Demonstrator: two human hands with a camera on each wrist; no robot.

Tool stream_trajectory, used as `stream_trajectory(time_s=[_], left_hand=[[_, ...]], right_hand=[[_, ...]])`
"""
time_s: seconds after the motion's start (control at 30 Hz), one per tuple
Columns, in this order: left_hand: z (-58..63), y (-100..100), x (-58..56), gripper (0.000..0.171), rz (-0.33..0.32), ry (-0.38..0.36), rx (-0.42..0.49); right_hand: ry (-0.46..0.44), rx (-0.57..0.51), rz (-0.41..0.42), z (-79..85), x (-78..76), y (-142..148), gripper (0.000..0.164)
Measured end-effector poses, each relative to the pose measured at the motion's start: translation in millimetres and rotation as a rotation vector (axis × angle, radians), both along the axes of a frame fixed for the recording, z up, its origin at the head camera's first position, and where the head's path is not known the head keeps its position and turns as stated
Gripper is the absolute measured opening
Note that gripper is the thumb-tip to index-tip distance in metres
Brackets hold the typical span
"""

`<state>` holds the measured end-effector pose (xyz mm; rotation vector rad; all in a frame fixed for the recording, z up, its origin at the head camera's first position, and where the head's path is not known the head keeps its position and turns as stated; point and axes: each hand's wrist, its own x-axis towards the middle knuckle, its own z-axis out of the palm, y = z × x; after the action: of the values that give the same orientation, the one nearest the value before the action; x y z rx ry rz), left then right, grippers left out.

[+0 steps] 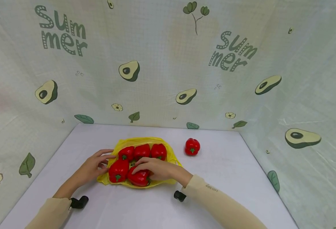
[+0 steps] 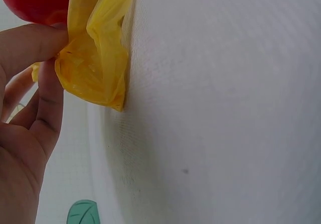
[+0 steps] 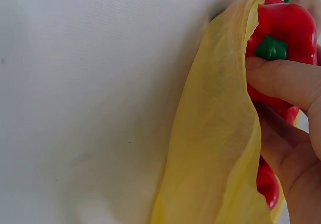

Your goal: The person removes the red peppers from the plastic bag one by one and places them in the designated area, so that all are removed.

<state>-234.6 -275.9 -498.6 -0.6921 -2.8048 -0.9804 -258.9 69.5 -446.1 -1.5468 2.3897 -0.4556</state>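
Observation:
A yellow plastic bag (image 1: 171, 156) lies spread on the white table, with several glossy red bell peppers in it. My right hand (image 1: 157, 168) reaches over the bag and grips the front bell pepper (image 1: 140, 178); the right wrist view shows the thumb beside the green stem (image 3: 271, 48). At the bag's left edge my left hand (image 1: 92, 167) pinches the yellow film (image 2: 95, 66) between thumb and fingers, next to the front-left bell pepper (image 1: 118, 171). Part of the front pepper is hidden behind the right fingers.
One more red bell pepper (image 1: 192, 147) stands alone on the table (image 1: 219, 165), right of the bag. A pale cloth printed with avocados and leaves (image 1: 156, 38) hangs around the table's back and sides. Small black devices (image 1: 80, 202) sit at both wrists.

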Motion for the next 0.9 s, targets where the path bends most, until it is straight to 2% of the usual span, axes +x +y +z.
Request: stream_trajectory(time_s=[0.2,0.9], left_hand=[[-0.4,0,0.1,0.054,-0.003,0.008,-0.001],[3.1,3,0.8,0.054,0.0,0.005,0.008]], right_hand=[[0.005,-0.007,-0.02,-0.4,0.2,2,0.055],[0.013,-0.025,-0.087,9.2,2.2,16,0.061]])
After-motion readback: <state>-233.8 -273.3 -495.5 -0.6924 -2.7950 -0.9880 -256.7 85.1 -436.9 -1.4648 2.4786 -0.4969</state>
